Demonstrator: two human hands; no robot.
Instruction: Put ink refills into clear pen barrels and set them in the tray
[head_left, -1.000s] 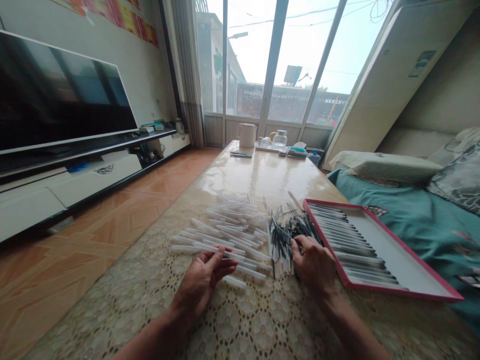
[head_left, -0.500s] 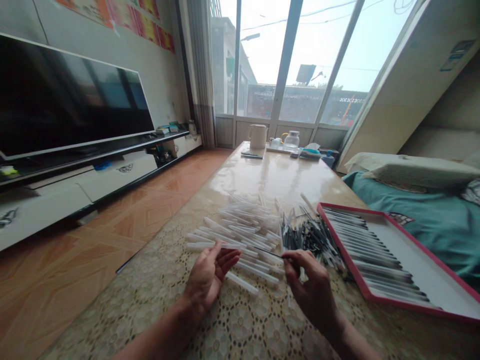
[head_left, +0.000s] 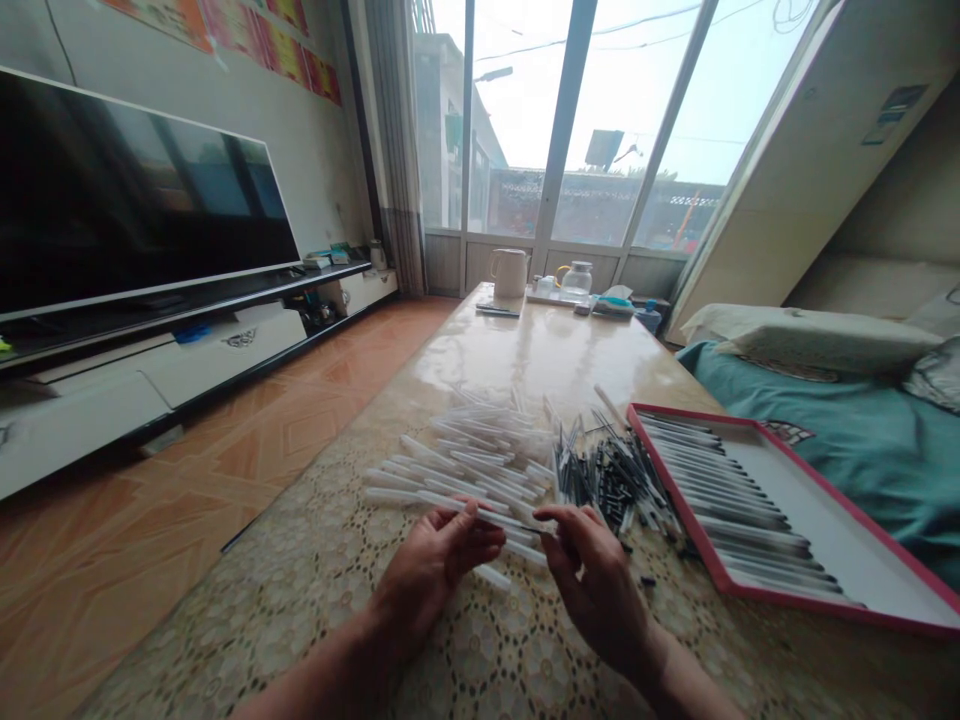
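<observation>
My left hand (head_left: 450,555) pinches a translucent white pen barrel (head_left: 442,502) between thumb and fingers, tilted slightly down to the right. My right hand (head_left: 592,560) is closed on a thin dark pen refill (head_left: 534,529) at the barrel's right end. Most of the refill is hidden by the barrel and my fingers, so how far it sits inside I cannot tell. Beyond my hands lies a loose pile of white pen barrels (head_left: 480,445). To its right is a heap of black-tipped refills and small black parts (head_left: 611,475).
A red-rimmed shallow box (head_left: 720,575) on the right holds a row of pens (head_left: 739,500). One small black piece (head_left: 647,581) lies near my right hand. At the table's far end stand a beige jug (head_left: 510,272), a glass pitcher (head_left: 577,280) and a tissue pack (head_left: 615,302).
My hands have come together: the left moved right with the barrel, the right moved left with the refill. The refill's visible length between them is now much shorter.
</observation>
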